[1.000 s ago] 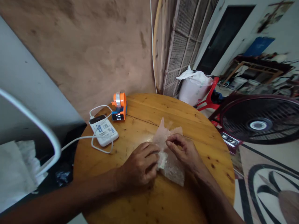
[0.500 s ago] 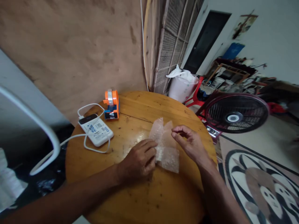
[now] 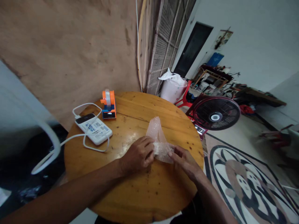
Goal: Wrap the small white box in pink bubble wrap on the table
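Note:
A piece of clear, pinkish bubble wrap (image 3: 157,131) lies on the round wooden table (image 3: 140,196), between my hands. Its upper part narrows to a peak and its lower part is folded across. My left hand (image 3: 139,155) is closed on the wrap's left edge, with the fingertips curled down. On the right side, my right hand (image 3: 184,159) pinches the lower right edge between thumb and fingers.
An orange and blue tape dispenser (image 3: 109,105) stands at the table's back left. Beside it lies a white power bank (image 3: 99,132) with a looped white cable (image 3: 85,150). A dark fan (image 3: 216,116) stands beyond the right edge.
My right hand has come down from above the wrap and taken its lower right edge. The wrap's right side has folded inward. My left hand keeps its hold; the view has shifted.

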The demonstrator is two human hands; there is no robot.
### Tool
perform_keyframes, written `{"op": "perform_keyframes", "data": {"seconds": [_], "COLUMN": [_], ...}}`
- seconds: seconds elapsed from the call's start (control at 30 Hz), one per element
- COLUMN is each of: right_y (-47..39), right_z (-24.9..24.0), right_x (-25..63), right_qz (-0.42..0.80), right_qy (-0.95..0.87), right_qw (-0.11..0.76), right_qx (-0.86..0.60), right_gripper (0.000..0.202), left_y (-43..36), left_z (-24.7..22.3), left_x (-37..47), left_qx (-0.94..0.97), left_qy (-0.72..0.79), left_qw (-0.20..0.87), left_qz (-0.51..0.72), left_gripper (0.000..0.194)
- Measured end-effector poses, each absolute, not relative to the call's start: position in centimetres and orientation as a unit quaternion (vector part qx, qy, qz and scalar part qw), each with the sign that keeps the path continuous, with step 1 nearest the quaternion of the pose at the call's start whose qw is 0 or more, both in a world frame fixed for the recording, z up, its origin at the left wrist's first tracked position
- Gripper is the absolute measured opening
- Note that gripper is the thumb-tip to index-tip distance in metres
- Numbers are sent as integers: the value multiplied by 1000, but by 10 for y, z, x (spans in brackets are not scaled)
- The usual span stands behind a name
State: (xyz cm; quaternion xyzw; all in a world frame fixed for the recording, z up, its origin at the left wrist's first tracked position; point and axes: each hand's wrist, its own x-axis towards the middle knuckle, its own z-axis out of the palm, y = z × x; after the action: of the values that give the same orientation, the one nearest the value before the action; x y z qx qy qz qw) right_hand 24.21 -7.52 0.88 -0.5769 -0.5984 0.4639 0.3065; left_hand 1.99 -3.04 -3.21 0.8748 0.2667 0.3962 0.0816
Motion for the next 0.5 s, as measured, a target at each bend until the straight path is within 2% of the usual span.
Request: {"op": "perform_keyframes", "data": {"seconds": [0.5], "right_y": [-10], "right_z": [11], "right_x": [237], "right_qz": [318], "right_qy": [-669], "right_qw": [235], "right_qx": [-630], "right_gripper": [37], "left_y": [-30], "left_z": [-30], "left_x": [18], "left_qx": [879], "left_qy": [263], "left_qw": [66], "left_qz": [392], "left_gripper": [7]}}
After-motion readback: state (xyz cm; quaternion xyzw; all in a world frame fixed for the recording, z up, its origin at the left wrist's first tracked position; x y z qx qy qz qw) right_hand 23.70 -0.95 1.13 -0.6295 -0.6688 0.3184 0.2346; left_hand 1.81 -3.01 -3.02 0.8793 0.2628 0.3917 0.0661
